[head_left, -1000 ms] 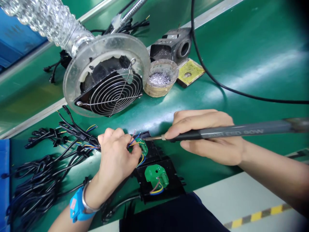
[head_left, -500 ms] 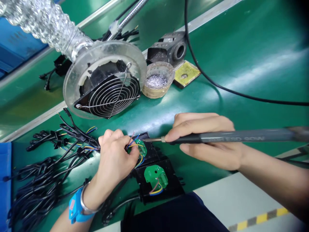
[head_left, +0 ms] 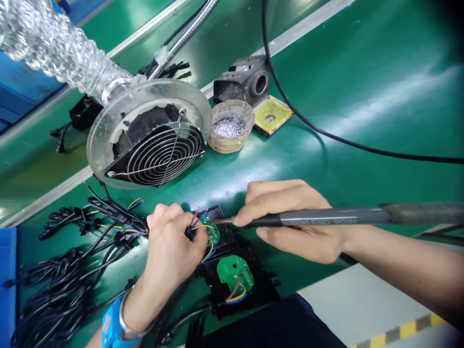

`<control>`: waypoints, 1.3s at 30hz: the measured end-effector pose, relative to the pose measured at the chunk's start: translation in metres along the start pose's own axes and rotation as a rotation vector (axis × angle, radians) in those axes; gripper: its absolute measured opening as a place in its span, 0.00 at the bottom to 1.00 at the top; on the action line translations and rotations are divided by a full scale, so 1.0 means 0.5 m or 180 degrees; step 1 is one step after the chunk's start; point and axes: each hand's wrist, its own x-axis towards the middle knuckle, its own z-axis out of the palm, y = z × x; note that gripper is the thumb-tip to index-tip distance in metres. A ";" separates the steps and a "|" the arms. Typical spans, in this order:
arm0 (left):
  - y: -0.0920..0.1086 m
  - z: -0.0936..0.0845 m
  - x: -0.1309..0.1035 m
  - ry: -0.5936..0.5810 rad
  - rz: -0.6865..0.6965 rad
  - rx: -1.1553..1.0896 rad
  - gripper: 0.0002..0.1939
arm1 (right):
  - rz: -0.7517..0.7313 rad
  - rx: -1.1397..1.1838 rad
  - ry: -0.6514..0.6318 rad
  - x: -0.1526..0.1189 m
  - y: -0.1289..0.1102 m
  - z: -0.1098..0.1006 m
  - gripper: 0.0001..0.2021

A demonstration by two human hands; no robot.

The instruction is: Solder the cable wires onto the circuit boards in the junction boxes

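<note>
My left hand (head_left: 176,241) pinches thin coloured wires (head_left: 198,223) above a round green circuit board (head_left: 213,232) in a black housing. In my right hand (head_left: 290,220) is a grey soldering iron (head_left: 333,216), held like a pen, its tip at the upper part of that board. Whether the tip touches a wire is too small to tell. Nearer to me, a second green board (head_left: 232,273) with brown, yellow and blue wires sits in another black housing (head_left: 261,285).
A fume extractor fan (head_left: 163,154) hangs at upper left on a silver duct (head_left: 68,53). Behind are a bowl of solder bits (head_left: 230,128), a yellow sponge (head_left: 271,115) and an iron holder (head_left: 250,79). Black cables (head_left: 54,290) pile up at left beside a blue bin (head_left: 7,285).
The iron and my right hand have shifted left and slightly down, bringing the tip further over the upper board. My left hand keeps its pinch on the wires. The view has shifted slightly.
</note>
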 end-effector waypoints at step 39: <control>-0.004 0.020 -0.002 0.0555 0.0383 -0.0338 0.08 | 0.0200 -0.0020 0.0844 -0.048 -0.035 0.015 0.15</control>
